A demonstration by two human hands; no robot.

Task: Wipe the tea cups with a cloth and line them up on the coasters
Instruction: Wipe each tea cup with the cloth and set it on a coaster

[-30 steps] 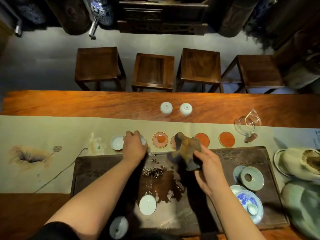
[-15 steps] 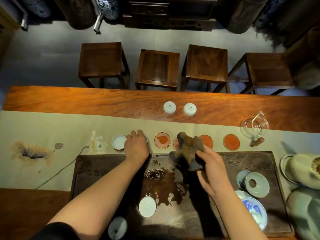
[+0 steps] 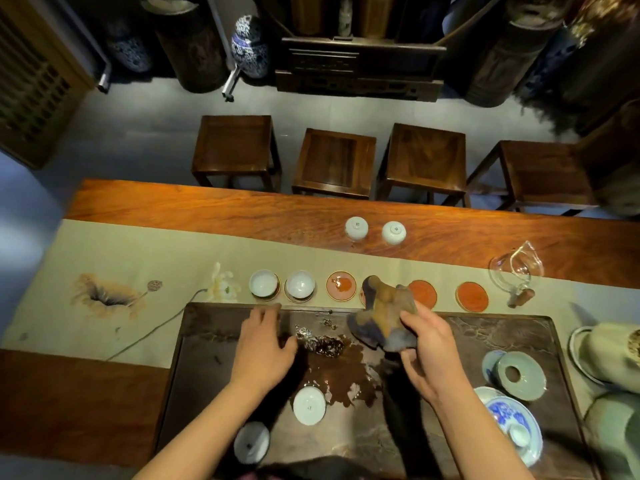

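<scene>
- Cups come first: nearest the person, two small white cups sit upside down. One (image 3: 251, 442) is at the near edge of the dark tea tray (image 3: 502, 334), and the other (image 3: 309, 405) is a little farther in, beside a brown wet spill (image 3: 341, 372). They look like they are waiting to be wiped.
- A bit farther, the left hand (image 3: 265, 344) floats over the tray with its fingers loosely spread and nothing in it. A moment ago it was up at the row, on the second cup. Now it has let go and pulled back. I think that cup is done and the hand is coming for the next one.
- The right hand (image 3: 427, 355) is wrapped around a scrunched brown and blue cloth (image 3: 382, 317) and holds it up, as before.
- Past the tray, two cups (image 3: 264, 284) and (image 3: 300, 285) sit the right way up on the two left coasters, side by side. They are white, round and shiny inside.
- Next to them is an empty red coaster (image 3: 341, 285), and two more (image 3: 422, 293) (image 3: 471, 296) farther right. The cloth hides part of another one.
- Farthest off, two more upside-down cups (image 3: 356, 228) (image 3: 394, 232) stand on the bare wood table (image 3: 207, 209).
</scene>
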